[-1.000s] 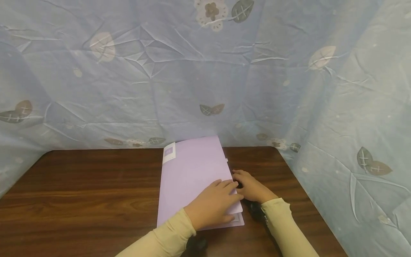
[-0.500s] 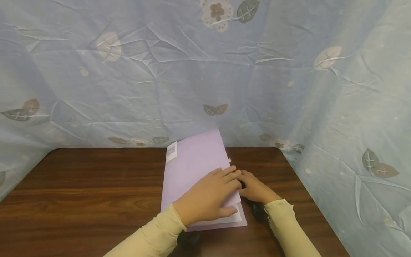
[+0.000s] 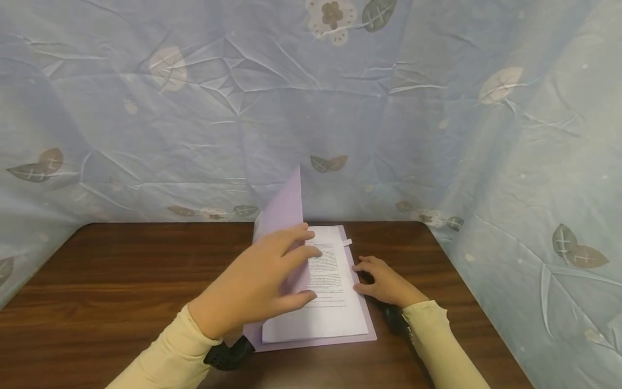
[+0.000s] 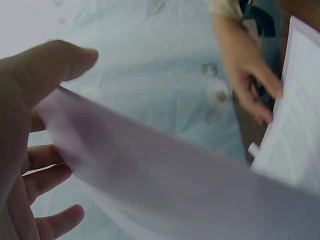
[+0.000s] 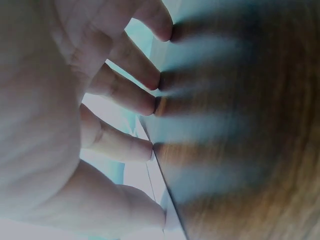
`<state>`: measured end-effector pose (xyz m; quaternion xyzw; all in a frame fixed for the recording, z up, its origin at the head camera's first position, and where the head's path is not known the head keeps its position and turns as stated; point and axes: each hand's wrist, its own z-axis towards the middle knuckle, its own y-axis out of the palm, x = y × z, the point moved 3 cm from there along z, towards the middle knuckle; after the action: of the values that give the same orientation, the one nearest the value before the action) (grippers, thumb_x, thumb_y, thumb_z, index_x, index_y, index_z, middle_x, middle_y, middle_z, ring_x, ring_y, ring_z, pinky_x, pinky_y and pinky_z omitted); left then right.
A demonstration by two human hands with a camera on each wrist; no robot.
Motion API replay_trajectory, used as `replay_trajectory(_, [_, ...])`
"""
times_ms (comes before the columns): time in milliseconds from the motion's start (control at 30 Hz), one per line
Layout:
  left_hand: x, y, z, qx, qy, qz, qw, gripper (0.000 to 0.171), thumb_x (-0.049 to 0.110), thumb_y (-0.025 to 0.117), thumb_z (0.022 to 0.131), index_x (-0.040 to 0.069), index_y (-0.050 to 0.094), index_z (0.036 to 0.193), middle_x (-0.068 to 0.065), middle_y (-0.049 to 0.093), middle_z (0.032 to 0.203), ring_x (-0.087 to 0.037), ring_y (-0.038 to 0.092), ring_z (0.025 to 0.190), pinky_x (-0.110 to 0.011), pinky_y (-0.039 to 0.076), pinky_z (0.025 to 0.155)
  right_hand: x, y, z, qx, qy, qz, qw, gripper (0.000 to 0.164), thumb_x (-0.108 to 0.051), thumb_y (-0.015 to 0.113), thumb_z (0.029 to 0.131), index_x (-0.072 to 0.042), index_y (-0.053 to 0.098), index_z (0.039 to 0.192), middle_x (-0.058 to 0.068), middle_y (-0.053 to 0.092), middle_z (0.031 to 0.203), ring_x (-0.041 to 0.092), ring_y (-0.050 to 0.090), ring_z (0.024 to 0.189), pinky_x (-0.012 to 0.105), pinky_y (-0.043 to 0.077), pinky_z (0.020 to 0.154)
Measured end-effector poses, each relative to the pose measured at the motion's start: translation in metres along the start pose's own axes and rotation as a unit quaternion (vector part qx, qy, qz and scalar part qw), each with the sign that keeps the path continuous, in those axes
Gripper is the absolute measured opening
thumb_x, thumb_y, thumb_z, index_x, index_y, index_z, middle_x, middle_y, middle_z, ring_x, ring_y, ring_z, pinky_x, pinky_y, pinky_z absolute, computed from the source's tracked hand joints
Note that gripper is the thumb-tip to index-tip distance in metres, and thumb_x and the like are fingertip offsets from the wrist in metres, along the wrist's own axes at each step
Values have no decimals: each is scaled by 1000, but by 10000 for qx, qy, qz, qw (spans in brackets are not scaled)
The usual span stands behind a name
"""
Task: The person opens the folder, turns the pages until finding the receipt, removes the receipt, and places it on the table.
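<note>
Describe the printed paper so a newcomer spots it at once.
On the brown wooden table lies a light purple folder, partly open at the person's left hand. Inside lies the paper; white with lines of dark print, it stands out from the purple around it.

Dk brown wood-grain counter (image 3: 136, 286) w/ rounded far corners & a slight sheen; its back edge meets lt blue-grey cloth (image 3: 272, 119) hung across the rear & round both sides. Cloth is creased, esp. upper ctr, printed w/ brown + grey-green leaves (image 3: 337, 163) & a whitish flower (image 3: 332, 15) nr top. Light's soft, R side paler.
</note>
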<state>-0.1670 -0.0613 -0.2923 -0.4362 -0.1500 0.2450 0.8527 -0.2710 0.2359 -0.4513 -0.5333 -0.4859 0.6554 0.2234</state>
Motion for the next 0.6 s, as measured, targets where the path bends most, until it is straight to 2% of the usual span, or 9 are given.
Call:
replay_trajectory(233, [-16,-36,-26,304,-214,279,9989,59,47,83,83,13,66,128,-13,56,144,-33,54,136,-52,48,107,1,-1,-1,-32,87,17,10000,50,-26,78,93,-3,65,136,24,43,157,46,38,146,63,33,116])
replay_trajectory(367, [-25,-53,-47,353,-433,430,9975,58,60,66,94,14,66,129,-12,54,147,-33,55,135,-52,51,102,2,-1,-1,-32,118,-4,9999,50,-26,78,93,-4,65,137,24,42,158,47,37,146,64,32,117])
replay_trajectory(500, [-34,-73,-73,488,-687,707,9939,64,70,48,98,15,68,124,-10,55,147,-32,59,128,-49,56,88,2,1,0,-41,139,-5,9999,50,-25,77,93,-4,64,137,24,42,158,47,37,147,64,32,117])
replay_trajectory(533, [-37,-78,-80,530,-762,790,9925,64,71,48,98,15,70,123,-9,56,146,-31,61,126,-47,57,83,2,2,0,-44,169,15,9998,50,-24,78,93,-4,64,137,23,42,159,46,37,147,63,32,117])
replay_trajectory(600, [-42,-88,-96,544,-964,963,9892,62,71,55,95,16,71,121,-7,58,144,-29,63,121,-44,57,74,1,3,1,-47,163,32,9999,50,-25,78,93,-5,65,137,23,41,159,46,37,147,63,32,117])
